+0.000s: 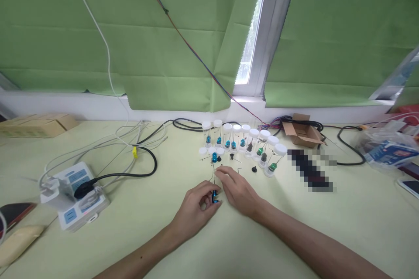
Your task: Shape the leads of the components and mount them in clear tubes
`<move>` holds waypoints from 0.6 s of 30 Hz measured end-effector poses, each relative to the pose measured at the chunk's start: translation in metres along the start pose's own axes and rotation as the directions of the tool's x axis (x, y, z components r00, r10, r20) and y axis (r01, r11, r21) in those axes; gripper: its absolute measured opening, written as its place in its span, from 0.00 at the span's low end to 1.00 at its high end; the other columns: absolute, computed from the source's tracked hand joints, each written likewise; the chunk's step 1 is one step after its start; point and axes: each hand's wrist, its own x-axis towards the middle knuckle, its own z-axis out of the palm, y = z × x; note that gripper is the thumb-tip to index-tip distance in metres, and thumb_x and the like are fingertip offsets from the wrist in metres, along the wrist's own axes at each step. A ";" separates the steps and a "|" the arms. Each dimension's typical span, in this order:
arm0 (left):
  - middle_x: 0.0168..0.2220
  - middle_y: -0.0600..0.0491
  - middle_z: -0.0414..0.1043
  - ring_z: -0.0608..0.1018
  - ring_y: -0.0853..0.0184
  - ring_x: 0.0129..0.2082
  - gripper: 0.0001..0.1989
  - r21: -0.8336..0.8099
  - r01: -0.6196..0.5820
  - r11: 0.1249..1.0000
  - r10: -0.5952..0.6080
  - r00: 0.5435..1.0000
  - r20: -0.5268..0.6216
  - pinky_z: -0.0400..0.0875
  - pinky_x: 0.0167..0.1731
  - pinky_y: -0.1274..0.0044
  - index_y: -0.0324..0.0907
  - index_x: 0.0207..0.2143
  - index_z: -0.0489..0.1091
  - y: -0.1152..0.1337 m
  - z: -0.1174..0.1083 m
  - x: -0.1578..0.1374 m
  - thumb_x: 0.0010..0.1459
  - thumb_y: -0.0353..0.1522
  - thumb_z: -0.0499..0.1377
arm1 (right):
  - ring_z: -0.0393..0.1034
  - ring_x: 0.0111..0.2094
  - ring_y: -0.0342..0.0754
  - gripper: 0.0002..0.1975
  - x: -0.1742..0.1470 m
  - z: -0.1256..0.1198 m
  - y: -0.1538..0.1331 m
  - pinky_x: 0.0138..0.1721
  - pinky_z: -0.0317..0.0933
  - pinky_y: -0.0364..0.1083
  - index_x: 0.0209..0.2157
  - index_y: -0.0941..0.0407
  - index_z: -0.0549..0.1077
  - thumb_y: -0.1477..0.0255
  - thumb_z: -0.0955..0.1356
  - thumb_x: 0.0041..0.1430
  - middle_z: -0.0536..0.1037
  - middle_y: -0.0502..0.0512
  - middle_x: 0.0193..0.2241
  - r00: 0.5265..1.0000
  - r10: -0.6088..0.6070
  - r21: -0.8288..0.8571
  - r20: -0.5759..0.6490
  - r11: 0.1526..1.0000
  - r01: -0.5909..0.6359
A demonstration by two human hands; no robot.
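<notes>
Between the thumb and fingers of my left hand [198, 202] is a small blue metal part [214, 196]. A thin metal rod [214, 178] stands up from the blue part. My right hand [237, 189] is closed, its fingertips at the upper end of this rod; the exact grip is too small to make out. Just beyond my hands lie another blue metal part [214, 157], a small black knob-like piece [254, 169] and a small L-shaped hex key [239, 170]. Several clear tubes with white caps [244, 137] stand in a curved row behind, holding blue, green or dark metal parts.
At the left a white power strip [81, 196] has plugs and cables in it. A black cable [153, 161] loops across the table. An open cardboard box [303, 133] sits back right, a plastic bag [388, 148] farther right. Green curtains [163, 52] hang behind.
</notes>
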 end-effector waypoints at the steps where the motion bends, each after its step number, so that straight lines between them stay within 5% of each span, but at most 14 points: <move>1: 0.34 0.52 0.71 0.70 0.69 0.28 0.08 0.003 0.001 1.000 -0.001 1.000 -0.011 0.69 0.30 0.76 0.44 0.40 0.73 -0.001 0.000 0.000 0.57 0.32 0.59 | 0.67 0.52 0.54 0.22 0.000 0.001 0.001 0.49 0.69 0.52 0.57 0.57 0.61 0.83 0.57 0.64 0.69 0.66 0.51 1.000 0.023 0.000 -0.016 1.000 -0.023; 18: 0.32 0.54 0.69 0.71 0.69 0.28 0.10 -0.096 0.093 0.991 -0.114 0.963 -0.243 0.71 0.29 0.77 0.43 0.40 0.74 -0.008 0.002 0.005 0.54 0.31 0.61 | 0.66 0.45 0.55 0.11 0.008 0.006 0.002 0.45 0.67 0.55 0.47 0.58 0.67 0.80 0.60 0.65 0.72 0.63 0.42 0.993 0.093 -0.026 0.069 0.995 -0.092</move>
